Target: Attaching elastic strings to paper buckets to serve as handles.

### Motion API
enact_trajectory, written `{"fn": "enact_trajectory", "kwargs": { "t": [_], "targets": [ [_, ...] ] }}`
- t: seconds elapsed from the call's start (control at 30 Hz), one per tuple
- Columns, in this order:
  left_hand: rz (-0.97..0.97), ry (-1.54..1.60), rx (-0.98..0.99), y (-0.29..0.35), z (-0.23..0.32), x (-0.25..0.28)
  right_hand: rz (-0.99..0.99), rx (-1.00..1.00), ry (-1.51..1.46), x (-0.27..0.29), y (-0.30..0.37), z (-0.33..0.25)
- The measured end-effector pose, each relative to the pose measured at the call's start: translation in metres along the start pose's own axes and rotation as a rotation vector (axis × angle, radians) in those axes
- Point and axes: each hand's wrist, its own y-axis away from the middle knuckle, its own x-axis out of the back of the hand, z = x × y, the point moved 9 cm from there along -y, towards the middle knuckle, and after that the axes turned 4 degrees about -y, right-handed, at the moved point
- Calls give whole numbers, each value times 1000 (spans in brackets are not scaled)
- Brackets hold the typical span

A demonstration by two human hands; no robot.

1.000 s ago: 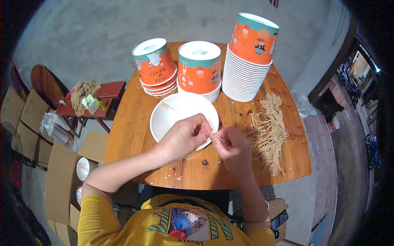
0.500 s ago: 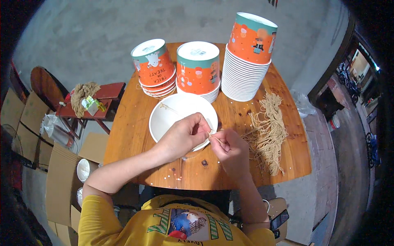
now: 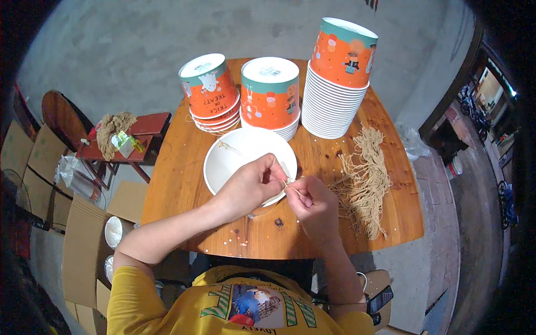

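A white-lined paper bucket (image 3: 254,144) stands mouth up at the near middle of the wooden table. My left hand (image 3: 248,187) reaches across its opening, thumb and fingers pinched at the right part of the rim. My right hand (image 3: 315,205) meets it there from outside, also pinched. Between the fingertips runs a thin tan cord (image 3: 289,182), held by both hands; how it passes through or round the rim is hidden. Another piece of cord (image 3: 224,145) lies against the bucket's inner wall at the far left. A bundle of tan cords (image 3: 371,181) is spread right of my right hand.
Behind the bucket stand upside-down orange-and-green paper buckets: a short left stack (image 3: 211,92), a middle stack (image 3: 270,97) and a tall right stack (image 3: 338,78). A red bench (image 3: 151,124) with more cord and cardboard boxes (image 3: 84,245) stand to the left.
My fingers stay pinched on the cord at the rim with barely any movement. The bucket and stacks look the same.
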Motion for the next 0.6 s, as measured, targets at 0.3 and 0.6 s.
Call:
{"fn": "enact_trajectory", "kwargs": {
  "t": [0.3, 0.6],
  "targets": [
    [-28, 245, -59, -6, 3, -5, 69, -172, -128, 2, 2, 23],
    [-126, 314, -4, -11, 5, -11, 83, -279, -290, 4, 1, 39]
  ]
}}
